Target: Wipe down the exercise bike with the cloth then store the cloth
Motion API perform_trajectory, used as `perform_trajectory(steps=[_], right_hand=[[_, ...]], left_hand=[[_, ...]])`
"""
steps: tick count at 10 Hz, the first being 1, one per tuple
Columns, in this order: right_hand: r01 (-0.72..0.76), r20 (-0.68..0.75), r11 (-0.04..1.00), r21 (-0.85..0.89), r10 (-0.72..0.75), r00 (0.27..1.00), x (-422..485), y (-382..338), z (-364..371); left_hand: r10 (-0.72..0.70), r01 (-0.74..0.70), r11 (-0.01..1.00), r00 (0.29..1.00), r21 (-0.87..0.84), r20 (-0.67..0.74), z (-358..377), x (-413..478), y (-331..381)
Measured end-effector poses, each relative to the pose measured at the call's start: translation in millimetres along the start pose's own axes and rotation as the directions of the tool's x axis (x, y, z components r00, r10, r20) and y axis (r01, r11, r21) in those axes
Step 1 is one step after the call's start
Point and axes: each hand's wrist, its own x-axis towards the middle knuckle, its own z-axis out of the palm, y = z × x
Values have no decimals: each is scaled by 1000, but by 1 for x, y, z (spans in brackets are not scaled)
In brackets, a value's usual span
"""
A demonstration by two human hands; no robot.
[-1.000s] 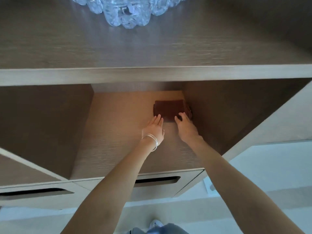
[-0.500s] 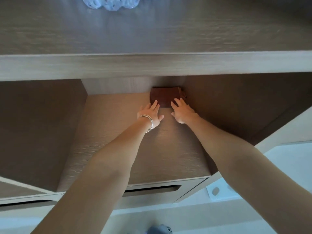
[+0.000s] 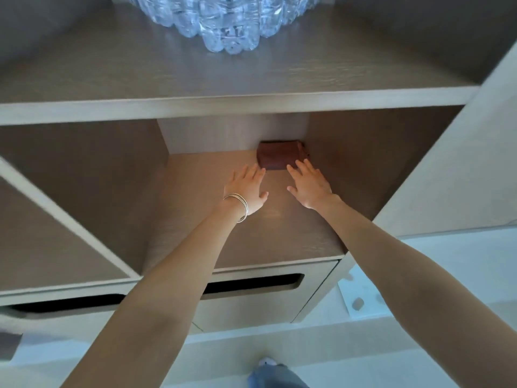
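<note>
Cloth point(image 3: 279, 158) folded, back right corner of shelf point(image 3: 195, 219); left hand point(image 3: 246, 189), right hand point(image 3: 309, 186) flat, grip released.

Both arms outstretched, left hand point(image 3: 247, 189) and right hand point(image 3: 309, 186) flat, fingers spread

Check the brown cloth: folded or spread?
Folded: the cloth is a compact thick rectangle at the cubby's back right corner.

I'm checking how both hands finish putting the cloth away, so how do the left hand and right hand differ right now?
The left hand has thin bangles at its wrist; the right hand has a bare wrist. The right hand's fingertips overlap the folded brown cloth; the left hand's only reach its near left corner. Both lie open, palm down, fingers pointing into the shelf compartment, neither gripping.
</note>
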Motion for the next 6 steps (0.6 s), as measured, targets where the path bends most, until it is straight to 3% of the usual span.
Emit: perform_trajectory(steps=[6], right_hand=[[60,-126,997,48,-53,991,-263,-96,-42]], left_hand=[[-59,63,998,992,30,-114,-64,-275,6]])
